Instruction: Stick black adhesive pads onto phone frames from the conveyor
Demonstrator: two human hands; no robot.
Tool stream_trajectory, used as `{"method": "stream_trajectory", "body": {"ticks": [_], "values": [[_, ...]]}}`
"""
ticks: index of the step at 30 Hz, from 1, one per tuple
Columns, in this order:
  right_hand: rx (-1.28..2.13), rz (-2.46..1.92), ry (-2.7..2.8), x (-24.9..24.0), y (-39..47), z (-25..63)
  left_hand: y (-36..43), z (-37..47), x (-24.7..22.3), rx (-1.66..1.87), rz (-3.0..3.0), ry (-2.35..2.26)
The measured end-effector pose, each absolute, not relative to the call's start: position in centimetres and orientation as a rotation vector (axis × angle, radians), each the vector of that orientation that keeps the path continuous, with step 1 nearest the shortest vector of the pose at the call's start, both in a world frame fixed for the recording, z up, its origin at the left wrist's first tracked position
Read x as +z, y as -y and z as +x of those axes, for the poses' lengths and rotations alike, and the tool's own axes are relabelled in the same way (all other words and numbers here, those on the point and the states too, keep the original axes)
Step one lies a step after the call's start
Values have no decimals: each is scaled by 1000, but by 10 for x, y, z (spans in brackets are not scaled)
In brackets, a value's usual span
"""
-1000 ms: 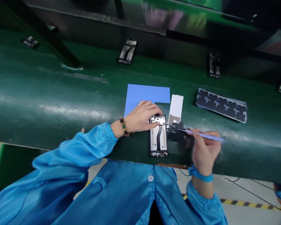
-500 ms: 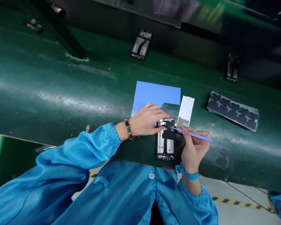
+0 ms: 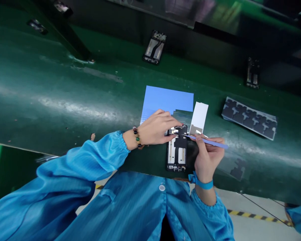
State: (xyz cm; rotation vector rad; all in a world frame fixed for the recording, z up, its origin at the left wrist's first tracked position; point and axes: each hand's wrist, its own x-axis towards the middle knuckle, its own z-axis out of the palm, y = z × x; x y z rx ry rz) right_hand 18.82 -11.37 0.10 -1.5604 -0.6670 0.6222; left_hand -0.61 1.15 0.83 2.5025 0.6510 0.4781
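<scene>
An opened phone body (image 3: 177, 150) lies on the green surface before me, a black sheet (image 3: 180, 139) across its upper part. My left hand (image 3: 159, 129) reaches over its upper left; thumb and forefinger are spread apart at the phone's top and left edge, and the fingers touch it. In my right hand (image 3: 207, 155) is a pair of purple tweezers (image 3: 210, 143), gripped between thumb and fingers. The tweezer tip points at the black sheet near the phone's right side. A white card (image 3: 199, 115) and a blue sheet (image 3: 168, 98) lie just beyond.
A stack of sheets with black cut-outs (image 3: 249, 117) sits at the right. Farther back are a second phone body (image 3: 155, 47) and a third (image 3: 253, 73). A dark post (image 3: 67, 36) rises at the back left. Another person's blue sleeve (image 3: 299, 217) shows at the lower right.
The phone bodies at the back have shifted slightly to the right. The rear end of the tweezers has dropped a little toward level. My left hand stays nearly still on the phone.
</scene>
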Motion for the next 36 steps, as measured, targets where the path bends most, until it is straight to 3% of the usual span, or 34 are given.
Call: {"method": "stream_trajectory", "body": {"ticks": [25,36], "values": [[599,-1567,650,-3,115,189,-12,-7,8,432,2768,-522],[428,-1425,627,10,115,236,1,0,6,356,2896,-507]]}}
